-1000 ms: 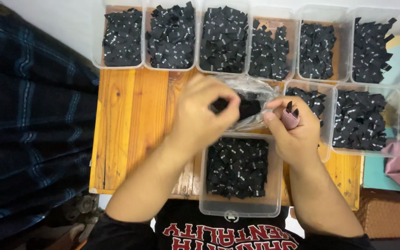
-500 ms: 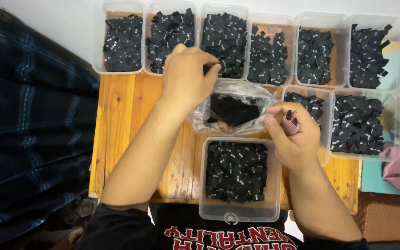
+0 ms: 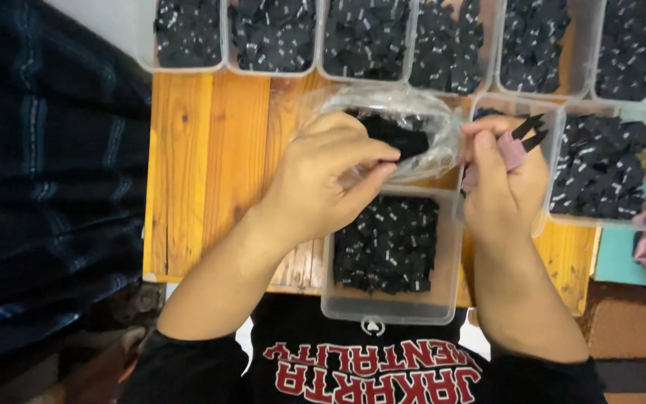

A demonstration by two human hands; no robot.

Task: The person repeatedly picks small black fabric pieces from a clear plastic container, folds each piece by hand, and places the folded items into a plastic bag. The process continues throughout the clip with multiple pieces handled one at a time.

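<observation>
Nine clear plastic tubs of small black pieces flecked with white crowd a slatted wooden table (image 3: 211,172) seen from above, with a dark plaid cloth (image 3: 46,172) lying off its edge at nine o'clock. Six of the tubs stand in a row along the top of the frame from eleven to one o'clock, beginning with the far-left tub (image 3: 187,34) and ending with the far-right tub (image 3: 633,45), each filled close to the rim. Just left of centre, the person's left hand (image 3: 323,183) is curled with thumb and fingertips pinched at the mouth of a crinkled clear plastic bag (image 3: 394,123), which holds a dark clump of the same black pieces and sits above the centre, touching the row of tubs. At six o'clock, directly under the bag and partly covered by both hands, the near tub (image 3: 390,254) is about two-thirds covered with black pieces, its lower end bare. At three o'clock from the bag, the right hand (image 3: 504,187) is closed around pink-handled snips (image 3: 517,146), their black blades pointing toward two o'clock. Behind that hand a smaller tub (image 3: 508,108) is mostly hidden, and beside it at three o'clock a large tub (image 3: 603,172) holds another heap of black pieces.
</observation>
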